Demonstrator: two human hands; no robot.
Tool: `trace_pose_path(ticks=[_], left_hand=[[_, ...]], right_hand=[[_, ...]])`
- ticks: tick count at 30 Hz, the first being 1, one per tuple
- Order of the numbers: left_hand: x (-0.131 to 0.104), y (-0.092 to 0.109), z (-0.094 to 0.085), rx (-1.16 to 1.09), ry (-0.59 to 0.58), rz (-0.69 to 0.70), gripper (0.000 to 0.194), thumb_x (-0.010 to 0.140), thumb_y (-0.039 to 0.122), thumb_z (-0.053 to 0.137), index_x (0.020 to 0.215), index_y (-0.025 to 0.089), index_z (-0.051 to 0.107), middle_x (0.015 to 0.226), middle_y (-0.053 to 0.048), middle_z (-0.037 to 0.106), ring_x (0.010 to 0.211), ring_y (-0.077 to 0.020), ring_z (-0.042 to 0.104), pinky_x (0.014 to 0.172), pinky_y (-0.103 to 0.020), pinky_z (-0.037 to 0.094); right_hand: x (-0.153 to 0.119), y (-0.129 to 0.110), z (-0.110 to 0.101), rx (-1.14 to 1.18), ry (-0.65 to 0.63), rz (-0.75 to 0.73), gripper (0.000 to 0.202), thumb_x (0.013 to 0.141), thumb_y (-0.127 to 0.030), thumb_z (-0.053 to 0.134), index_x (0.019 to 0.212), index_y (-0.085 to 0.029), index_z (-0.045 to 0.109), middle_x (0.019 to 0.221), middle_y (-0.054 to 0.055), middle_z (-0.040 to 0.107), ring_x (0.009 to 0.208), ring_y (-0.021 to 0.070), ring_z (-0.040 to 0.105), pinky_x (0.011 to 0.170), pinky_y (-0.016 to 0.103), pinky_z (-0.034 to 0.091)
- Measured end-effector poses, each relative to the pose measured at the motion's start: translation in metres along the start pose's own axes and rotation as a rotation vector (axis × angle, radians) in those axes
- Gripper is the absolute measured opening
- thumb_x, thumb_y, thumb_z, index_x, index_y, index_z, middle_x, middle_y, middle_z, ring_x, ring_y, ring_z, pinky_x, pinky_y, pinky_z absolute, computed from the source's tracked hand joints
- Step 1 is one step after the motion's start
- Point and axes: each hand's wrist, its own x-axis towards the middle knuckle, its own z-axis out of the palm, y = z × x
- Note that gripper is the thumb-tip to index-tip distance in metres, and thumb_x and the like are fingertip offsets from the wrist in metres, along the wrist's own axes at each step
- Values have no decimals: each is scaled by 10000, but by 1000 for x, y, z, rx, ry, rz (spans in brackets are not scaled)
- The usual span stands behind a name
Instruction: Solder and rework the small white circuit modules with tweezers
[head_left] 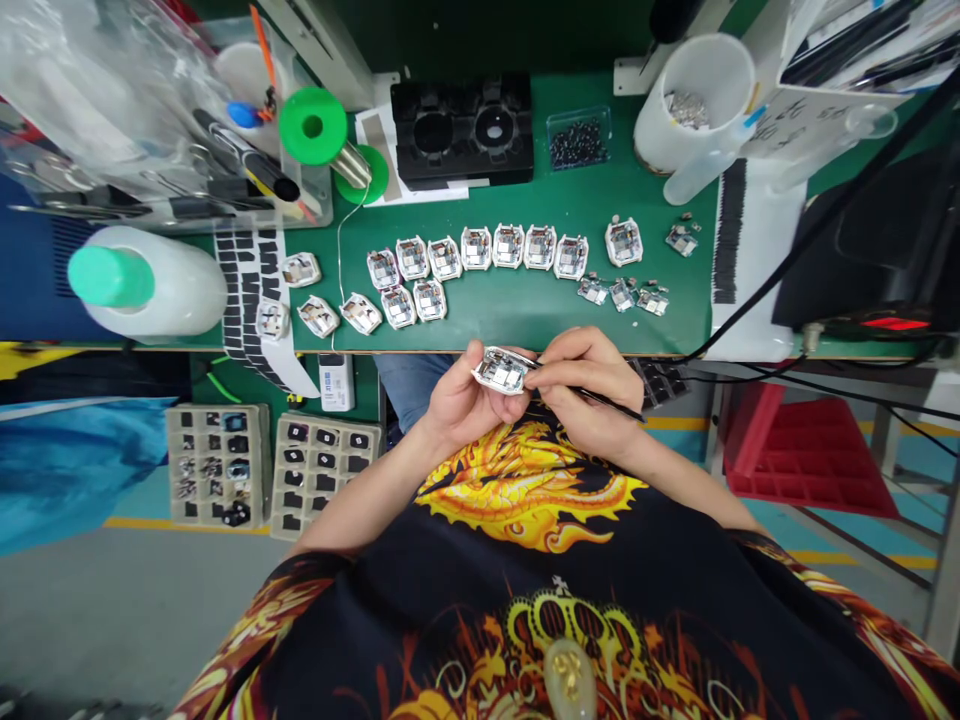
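My left hand (461, 400) holds a white watch-shaped case (501, 371) with a circuit board inside, just off the table's front edge. In my right hand (589, 390) are thin black tweezers (611, 404), their tip hidden near the case's right side. Behind the hands, several similar white cases (508, 246) with boards stand in a row on the green table (495, 315). One more case (624, 241) sits apart at the right, near several loose circuit boards (622, 294). Further cases (361, 313) lie to the left.
A white bottle with a green cap (146, 282) stands at the left, near a solder spool (313, 126). Behind the cases are a black fixture (463, 132), a tray of screws (579, 138) and a white cup (694, 100). Parts trays (217, 465) sit low left; black cables cross the right.
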Motion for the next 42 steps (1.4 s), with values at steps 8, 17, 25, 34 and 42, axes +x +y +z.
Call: trace_pose_path(ticks=[8, 17, 25, 34, 42], left_hand=[[0, -1, -5, 14, -18, 78, 659, 816, 748, 948, 1107, 164, 852, 856, -73, 823, 632, -168, 776, 559, -233, 636], [2, 1, -3, 26, -1, 66, 643, 817, 702, 935, 1147, 158, 844, 900, -90, 815, 705, -181, 758, 648, -283, 632], [3, 1, -2, -3, -16, 92, 601, 827, 651, 950, 1165, 164, 856, 993, -106, 830, 755, -170, 754, 695, -272, 623], [3, 1, -4, -44, -44, 87, 580, 833, 633, 967, 1162, 166, 864, 1000, -103, 836, 757, -171, 769, 698, -265, 640], [3, 0, -6, -40, -50, 99, 612, 847, 643, 960, 1185, 146, 845, 1035, -116, 839, 761, -174, 792, 686, -252, 659]], right_hand=[[8, -1, -13, -65, -147, -129, 351, 966, -144, 787, 1200, -391, 874, 1018, 18, 808, 896, 197, 783, 780, 389, 687], [15, -13, -23, -119, -182, -21, 295, 974, -172, 784, 1168, -370, 884, 991, 17, 819, 847, 182, 773, 753, 357, 683], [15, -10, -26, 41, -148, 117, 259, 984, -175, 806, 1156, -346, 897, 984, 12, 801, 859, 159, 761, 773, 331, 657], [15, -8, -31, 61, -162, 177, 279, 964, -171, 832, 1193, -322, 885, 1015, 9, 805, 886, 152, 752, 808, 323, 635], [11, -13, -31, 10, -260, 143, 258, 958, -112, 794, 1138, -279, 872, 1017, 8, 803, 910, 146, 770, 841, 301, 653]])
